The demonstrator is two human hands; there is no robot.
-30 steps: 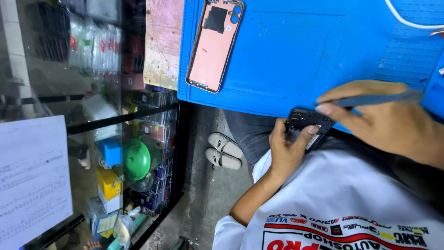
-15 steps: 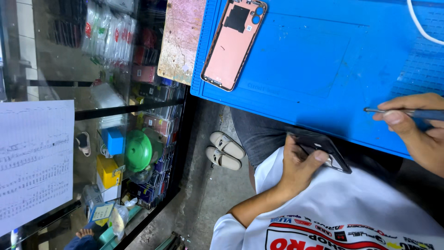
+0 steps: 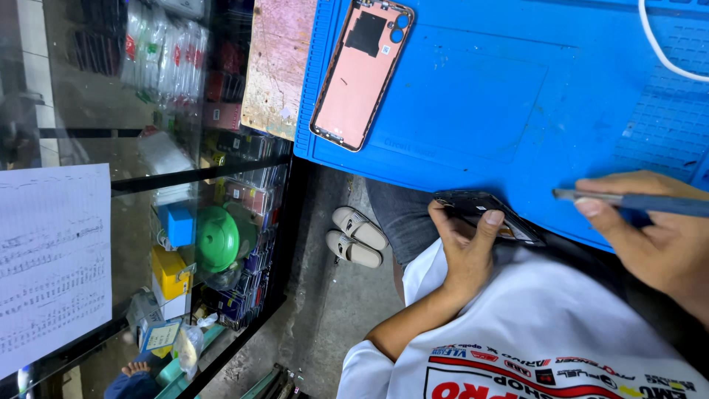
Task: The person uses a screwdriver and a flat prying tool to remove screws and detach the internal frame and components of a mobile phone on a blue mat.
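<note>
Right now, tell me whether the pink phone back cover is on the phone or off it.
Off. The pink back cover lies alone, inner side up, on the blue mat, apart from the dark phone in the left hand.

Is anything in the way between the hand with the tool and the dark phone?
Nothing visible. Only bare blue mat lies between the right hand, holding the thin tool, and the dark phone gripped by the left hand.

left hand (image 3: 467, 255) grips a dark phone (image 3: 487, 214); right hand (image 3: 653, 233) holds a tool (image 3: 635, 201) over the blue mat (image 3: 473, 96).

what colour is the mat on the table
Blue, seen in the head view: the mat has the pink phone back cover lying on it.
</note>
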